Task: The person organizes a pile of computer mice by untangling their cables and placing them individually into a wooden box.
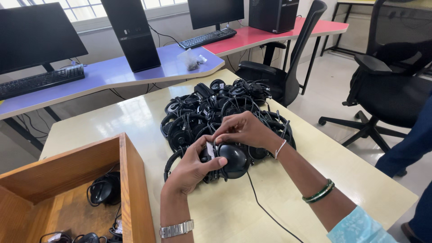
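The left hand (191, 168) grips a black headset (229, 159) just above the desk (135, 117), thumb across its earcup. The right hand (245, 129) pinches at the top of the same headset, fingers closed on something small, likely its cord or a tag; which one I cannot tell. Judging by the scene, little is done: about 3 headsets lie in the wooden box (130, 180), while a large tangled pile (216, 108) remains on the desk. The box's bottom is cut off.
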